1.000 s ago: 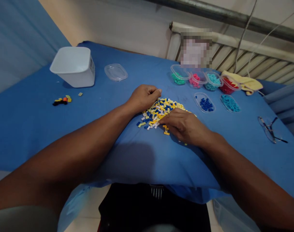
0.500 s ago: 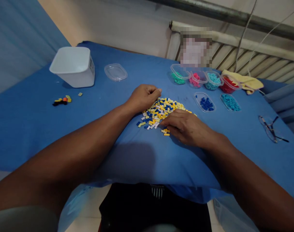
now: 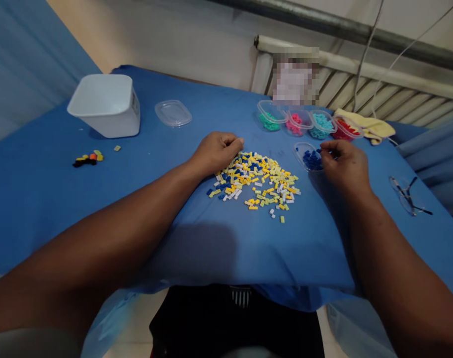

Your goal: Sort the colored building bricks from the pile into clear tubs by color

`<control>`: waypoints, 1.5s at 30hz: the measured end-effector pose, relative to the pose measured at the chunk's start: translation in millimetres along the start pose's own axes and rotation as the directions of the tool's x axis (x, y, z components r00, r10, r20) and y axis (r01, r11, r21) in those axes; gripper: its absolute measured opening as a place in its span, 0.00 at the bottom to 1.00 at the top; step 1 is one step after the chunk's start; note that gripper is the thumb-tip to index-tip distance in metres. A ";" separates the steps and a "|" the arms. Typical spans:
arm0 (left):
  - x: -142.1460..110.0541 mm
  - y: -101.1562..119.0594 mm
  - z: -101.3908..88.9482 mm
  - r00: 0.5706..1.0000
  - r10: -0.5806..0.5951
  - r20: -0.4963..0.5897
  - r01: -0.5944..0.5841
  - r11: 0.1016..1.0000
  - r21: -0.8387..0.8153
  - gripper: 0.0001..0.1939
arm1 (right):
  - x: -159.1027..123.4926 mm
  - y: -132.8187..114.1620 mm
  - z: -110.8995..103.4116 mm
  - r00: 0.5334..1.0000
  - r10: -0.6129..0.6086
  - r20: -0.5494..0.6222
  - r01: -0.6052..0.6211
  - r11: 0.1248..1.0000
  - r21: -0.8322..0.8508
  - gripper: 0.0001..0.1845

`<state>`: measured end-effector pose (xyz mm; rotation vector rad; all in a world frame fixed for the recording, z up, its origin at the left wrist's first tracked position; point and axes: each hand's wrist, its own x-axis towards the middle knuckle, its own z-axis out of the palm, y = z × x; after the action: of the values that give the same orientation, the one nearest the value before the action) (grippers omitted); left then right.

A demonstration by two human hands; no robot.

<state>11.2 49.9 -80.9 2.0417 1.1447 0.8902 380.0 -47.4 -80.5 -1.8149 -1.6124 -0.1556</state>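
A loose pile of small building bricks [image 3: 265, 174] in yellow, pale yellow, white and dark blue lies on the blue cloth. At its far left edge rests my left hand [image 3: 219, 150], closed, thumb against the curled fingers; whatever it may hold is hidden. My right hand [image 3: 345, 161] is over the right side of a shallow clear tray [image 3: 298, 154] of dark blue bricks [image 3: 311, 160]. Its thumb and fingers are pinched together, with a dark blue brick [image 3: 319, 150] at the tips.
Behind stand clear tubs of green bricks [image 3: 269, 122], pink bricks [image 3: 294, 124], light blue bricks [image 3: 321, 125] and red bricks [image 3: 344, 130], beside a yellow cloth [image 3: 371, 124]. Glasses [image 3: 409, 196] lie right. At left are a white bin [image 3: 118, 117], a clear lid [image 3: 173, 113] and several loose bricks [image 3: 88, 159].
My right hand has moved from the near right side of the pile, up and right, to the dark blue bricks' tray. My left hand stays at the pile. The view has shifted slightly.
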 end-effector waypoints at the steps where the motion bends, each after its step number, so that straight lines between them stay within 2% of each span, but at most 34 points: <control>1: 0.0 0.2 -0.4 1.000 0.001 0.001 -0.001 1.000 0.001 0.24 | 1.1 4.3 0.9 1.000 0.025 0.001 -0.025 1.000 -0.010 0.17; 8: -1.0 0.9 -1.7 1.000 0.008 -0.015 -0.008 1.000 0.009 0.25 | 4.8 15.4 4.7 0.997 0.079 -0.013 -0.079 0.996 -0.036 0.19; 18: 0.3 -1.5 -0.5 1.000 0.008 -0.006 -0.008 1.000 0.017 0.23 | 3.8 20.5 6.8 0.996 0.063 -0.060 -0.065 0.998 -0.024 0.18; 23: -0.1 0.1 -0.2 1.000 0.007 -0.007 -0.007 1.000 0.007 0.25 | -1.3 1.2 6.7 0.998 0.038 -0.052 -0.039 0.999 -0.017 0.19; 29: 1.1 -2.2 1.3 1.000 0.002 0.004 -0.002 1.000 0.006 0.24 | -15.1 -46.8 17.3 0.987 -0.159 -0.021 0.160 0.975 0.157 0.15; 32: 1.5 -4.2 1.7 1.000 0.005 0.000 -0.005 1.000 0.008 0.23 | -15.1 -77.6 22.0 0.956 -0.291 0.036 0.273 0.928 0.253 0.12; 36: 0.6 -4.4 1.6 1.000 0.020 -0.006 -0.020 1.000 -0.001 0.23 | -10.3 -112.9 24.4 0.860 -0.457 0.225 0.397 0.878 0.267 0.11; 40: 0.1 -3.9 2.6 1.000 0.022 0.002 -0.022 1.000 -0.006 0.24 | -13.1 -129.9 25.0 0.770 -0.441 0.461 0.431 0.892 0.134 0.13; 45: 1.5 -3.2 3.4 1.000 0.009 -0.006 -0.009 1.000 0.016 0.24 | -18.2 -137.7 27.4 0.770 -0.376 0.516 0.444 0.896 -0.009 0.18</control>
<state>13.0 52.0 -84.9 2.0600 1.1505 0.8947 241.0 -49.0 -53.9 -1.6471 -2.4230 0.0261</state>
